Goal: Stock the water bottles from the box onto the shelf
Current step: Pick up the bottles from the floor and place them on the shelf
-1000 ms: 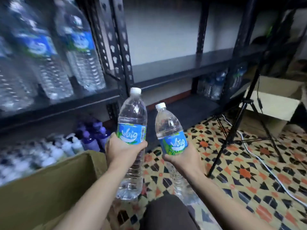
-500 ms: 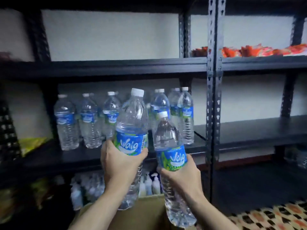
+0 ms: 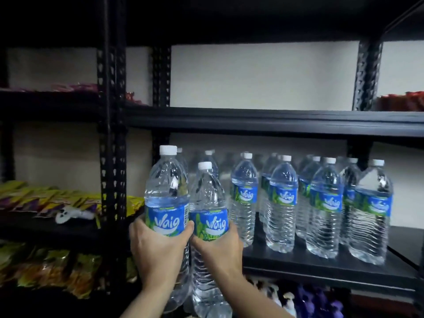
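Left hand [image 3: 158,251]: wrapped round the taller bottle [image 3: 165,193], upright.
Right hand [image 3: 219,250]: gripping the second bottle [image 3: 207,196], the two touching.
Shelf [image 3: 325,268]: both held before its left end, beside the stocked row [image 3: 283,203].

A plain white wall [image 3: 263,74] is running behind black metal shelving [image 3: 275,120], whose perforated upright posts [image 3: 112,111] are dividing it into bays. Dim light is leaving the top of the view in deep shadow, while the wall is showing brightest between the boards. In the left bay, yellow snack packets [image 3: 46,198] are lying on a shelf, with more crinkled packets [image 3: 57,269] sitting on the level below. Red packets [image 3: 401,101] are resting on the upper board at far right.
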Demonstrator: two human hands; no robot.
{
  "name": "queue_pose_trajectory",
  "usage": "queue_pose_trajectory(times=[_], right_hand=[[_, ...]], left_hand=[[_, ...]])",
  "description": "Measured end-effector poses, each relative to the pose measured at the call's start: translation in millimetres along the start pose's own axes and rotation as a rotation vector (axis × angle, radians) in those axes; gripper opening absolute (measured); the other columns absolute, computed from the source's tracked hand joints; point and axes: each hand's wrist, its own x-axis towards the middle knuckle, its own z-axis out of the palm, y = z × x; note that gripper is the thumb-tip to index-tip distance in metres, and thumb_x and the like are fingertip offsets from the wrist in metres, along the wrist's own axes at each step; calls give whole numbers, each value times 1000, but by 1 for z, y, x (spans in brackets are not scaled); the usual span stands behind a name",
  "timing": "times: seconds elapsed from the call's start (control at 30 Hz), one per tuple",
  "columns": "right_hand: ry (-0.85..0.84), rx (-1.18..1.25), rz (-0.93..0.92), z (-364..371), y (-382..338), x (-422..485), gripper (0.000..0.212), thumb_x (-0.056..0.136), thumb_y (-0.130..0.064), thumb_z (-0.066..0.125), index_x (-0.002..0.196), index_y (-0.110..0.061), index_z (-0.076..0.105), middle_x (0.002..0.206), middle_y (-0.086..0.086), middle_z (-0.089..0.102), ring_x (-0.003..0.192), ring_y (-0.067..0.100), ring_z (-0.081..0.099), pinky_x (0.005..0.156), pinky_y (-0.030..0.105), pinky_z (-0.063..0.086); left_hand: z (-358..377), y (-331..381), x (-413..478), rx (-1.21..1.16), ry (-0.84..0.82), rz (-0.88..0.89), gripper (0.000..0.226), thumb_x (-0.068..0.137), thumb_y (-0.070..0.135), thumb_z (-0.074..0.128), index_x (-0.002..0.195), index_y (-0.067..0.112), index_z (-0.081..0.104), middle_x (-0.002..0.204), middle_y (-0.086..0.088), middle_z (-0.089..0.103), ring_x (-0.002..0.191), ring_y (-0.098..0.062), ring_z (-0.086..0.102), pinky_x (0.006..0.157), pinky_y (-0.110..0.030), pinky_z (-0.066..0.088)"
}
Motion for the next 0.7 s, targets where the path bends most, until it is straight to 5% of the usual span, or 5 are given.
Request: queue_pose_trajectory(times=[0.3,0.7], right_hand=[[126,-18,-68,71,-28,95,83,46,-58,83,110,-21,46,104,1,63,99,25,63,86,47,55],[224,-27,-38,128,-7,160,92,54,-54,88,122,-10,45,118,10,60,111,30,58,94,49,50]], left_hand=[[10,-28,63,-1,53,44,76,45,38,94,103,9,56,102,-7,57,97,-28,56,83,-36,46],[45,-55,94,19,7,89,74,44,45,93,100,13,56,99,-1,56,94,-20,54,82,-33,46]])
